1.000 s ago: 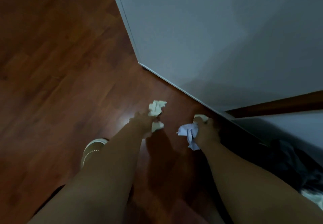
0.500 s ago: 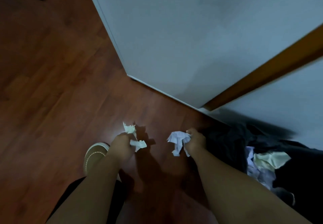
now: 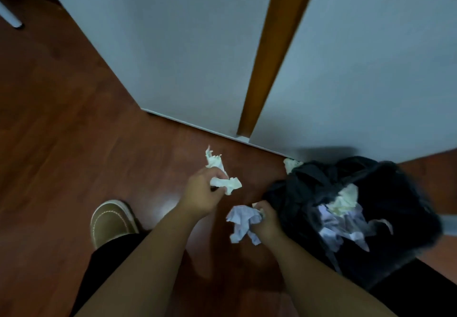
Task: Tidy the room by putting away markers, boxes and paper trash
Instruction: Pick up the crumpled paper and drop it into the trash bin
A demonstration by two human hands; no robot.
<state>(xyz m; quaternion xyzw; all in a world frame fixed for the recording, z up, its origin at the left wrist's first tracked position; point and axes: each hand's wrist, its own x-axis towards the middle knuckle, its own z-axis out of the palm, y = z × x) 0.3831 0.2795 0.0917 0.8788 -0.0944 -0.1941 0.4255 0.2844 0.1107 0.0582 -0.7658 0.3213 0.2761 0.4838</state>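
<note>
Fingers (image 3: pixel 217 175) of left hand (image 3: pixel 200 193): curled tight around cream paper wad (image 3: pixel 223 180), left of the bin bag (image 3: pixel 309 193). Right hand (image 3: pixel 265 222): closed on white crumpled paper (image 3: pixel 243 222), touching the bag's near left edge. Bag: black, open, holding more crumpled paper (image 3: pixel 343 215). One scrap (image 3: pixel 290 164) behind the bag, by the wall (image 3: pixel 173 44). Shoe (image 3: pixel 111 220) far left of bag, on wood floor (image 3: pixel 61 131).

You're seeing reddish-brown wood floor (image 3: pixel 74 119), black bin bag (image 3: pixel 309 193) lower right, cream paper wad (image 3: pixel 222 180), pale lilac wad (image 3: pixel 243 220), olive shoe (image 3: pixel 111 222) with white stitching.
</note>
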